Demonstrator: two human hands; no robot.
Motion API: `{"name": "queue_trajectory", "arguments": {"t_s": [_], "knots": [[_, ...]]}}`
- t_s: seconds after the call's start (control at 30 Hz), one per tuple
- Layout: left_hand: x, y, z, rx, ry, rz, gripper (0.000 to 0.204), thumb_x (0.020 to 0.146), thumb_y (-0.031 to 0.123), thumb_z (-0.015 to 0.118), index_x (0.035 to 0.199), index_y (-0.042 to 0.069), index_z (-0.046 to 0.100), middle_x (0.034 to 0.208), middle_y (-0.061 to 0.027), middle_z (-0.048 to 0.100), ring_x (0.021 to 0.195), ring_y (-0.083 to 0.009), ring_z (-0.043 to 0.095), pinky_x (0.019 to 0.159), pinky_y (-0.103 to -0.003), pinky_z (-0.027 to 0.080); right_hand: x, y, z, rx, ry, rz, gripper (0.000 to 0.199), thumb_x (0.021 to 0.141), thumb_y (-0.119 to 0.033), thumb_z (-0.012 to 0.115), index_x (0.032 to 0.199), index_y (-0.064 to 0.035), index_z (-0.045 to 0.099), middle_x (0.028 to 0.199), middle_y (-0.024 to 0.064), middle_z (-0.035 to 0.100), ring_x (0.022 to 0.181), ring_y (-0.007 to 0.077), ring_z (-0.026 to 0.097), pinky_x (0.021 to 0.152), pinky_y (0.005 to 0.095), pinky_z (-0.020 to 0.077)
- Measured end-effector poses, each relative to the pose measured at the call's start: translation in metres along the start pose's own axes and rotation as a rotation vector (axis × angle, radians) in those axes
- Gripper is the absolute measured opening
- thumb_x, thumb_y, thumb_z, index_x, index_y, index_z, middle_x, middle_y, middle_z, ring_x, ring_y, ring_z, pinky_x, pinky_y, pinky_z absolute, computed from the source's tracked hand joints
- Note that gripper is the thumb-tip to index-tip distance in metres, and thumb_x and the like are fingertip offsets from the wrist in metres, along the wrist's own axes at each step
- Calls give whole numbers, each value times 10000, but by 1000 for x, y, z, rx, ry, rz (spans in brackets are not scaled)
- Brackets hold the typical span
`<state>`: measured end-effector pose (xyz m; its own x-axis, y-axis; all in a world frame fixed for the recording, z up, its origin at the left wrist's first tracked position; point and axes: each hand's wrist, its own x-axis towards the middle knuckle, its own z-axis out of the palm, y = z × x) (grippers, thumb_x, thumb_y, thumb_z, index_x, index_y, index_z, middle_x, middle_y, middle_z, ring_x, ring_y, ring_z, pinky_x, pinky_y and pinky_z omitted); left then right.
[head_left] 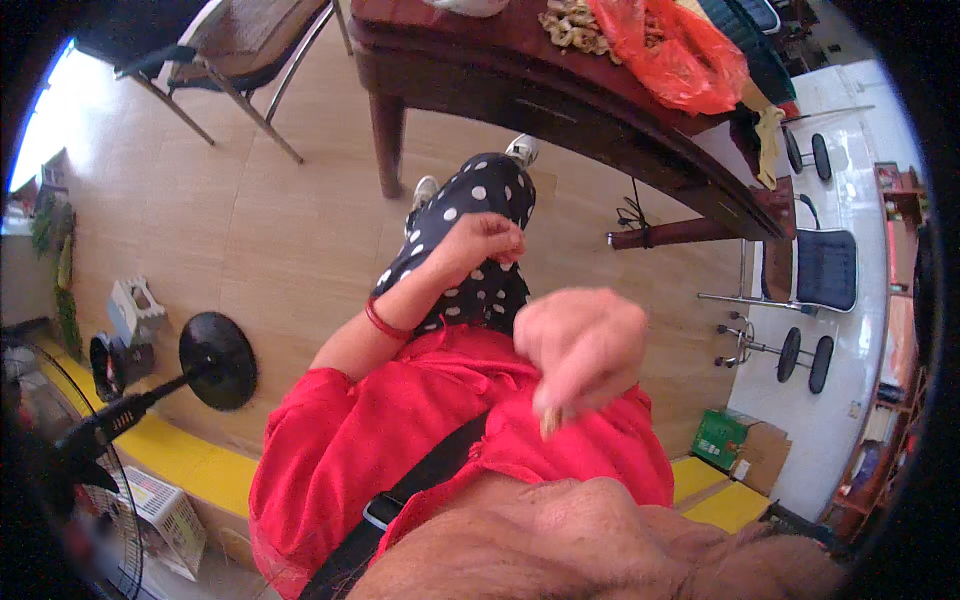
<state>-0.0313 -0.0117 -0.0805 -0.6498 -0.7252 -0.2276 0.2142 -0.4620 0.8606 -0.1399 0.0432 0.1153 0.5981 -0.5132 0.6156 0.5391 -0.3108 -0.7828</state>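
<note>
My right hand is raised in front of my chest, blurred by motion. Its fingertips point back toward me and pinch a small tan piece, too smeared to name surely. Lower over my lap, my left hand is closed with the fingers curled in; whatever lies inside is hidden. A red bracelet circles that wrist. Ahead, on the dark wooden table, lies a heap of what look like peanuts in their shells, beside a thin red plastic bag. Both hands are apart from the table.
At the upper left stands a metal-framed chair. A black fan and a white plastic crate are to my left. Rightward are a blue-backed chair, a green box and shelves. A table leg stands near my feet.
</note>
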Motion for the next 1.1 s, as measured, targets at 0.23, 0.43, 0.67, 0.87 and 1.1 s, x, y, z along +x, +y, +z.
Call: {"name": "queue_trajectory", "arguments": {"t_s": [0.23, 0.43, 0.67, 0.87, 1.1], "knots": [[0, 8, 1, -25, -31, -16, 204, 879, 135, 568, 985, -37, 588, 853, -99, 642, 731, -144, 614, 687, -256, 506, 31, -6, 17, 236, -80, -227, 161, 749, -26, 692, 853, 84, 636, 613, 69, 556, 432, 142, 457, 401, 280, 304], [0, 1, -6, -152, -12, -48, 196, 880, 134, 560, 981, -33, 572, 874, -116, 628, 750, -179, 622, 705, -289, 516, 31, -14, 6, 177, -140, -165, 169, 787, -100, 674, 916, 6, 646, 635, 81, 527, 498, 209, 477, 434, 332, 327], [-2, 5, -10, -237, 6, -67, 194, 909, 128, 503, 994, -34, 565, 890, -116, 620, 759, -197, 617, 719, -296, 515, 37, 2, -59, -789, 365, 292, 139, 859, -144, 549, 927, -47, 621, 738, 82, 552, 650, 165, 541, 591, 267, 432], [2, 9, -9, -255, -6, -92, 189, 905, 123, 502, 990, -34, 565, 889, -120, 620, 764, -199, 619, 719, -306, 519, 51, 41, -191, -1633, 447, 107, 151, 827, -80, 547, 954, -17, 600, 890, 134, 562, 848, 310, 542, 766, 361, 448], [5, 6, -21, -320, -28, -67, 190, 917, 134, 486, 998, -25, 552, 890, -124, 612, 764, -208, 620, 719, -307, 520, 87, 43, -252, -1865, 389, 160, 198, 785, -122, 590, 960, -36, 623, 999, 119, 568, 957, 284, 525, 856, 383, 416]]}}
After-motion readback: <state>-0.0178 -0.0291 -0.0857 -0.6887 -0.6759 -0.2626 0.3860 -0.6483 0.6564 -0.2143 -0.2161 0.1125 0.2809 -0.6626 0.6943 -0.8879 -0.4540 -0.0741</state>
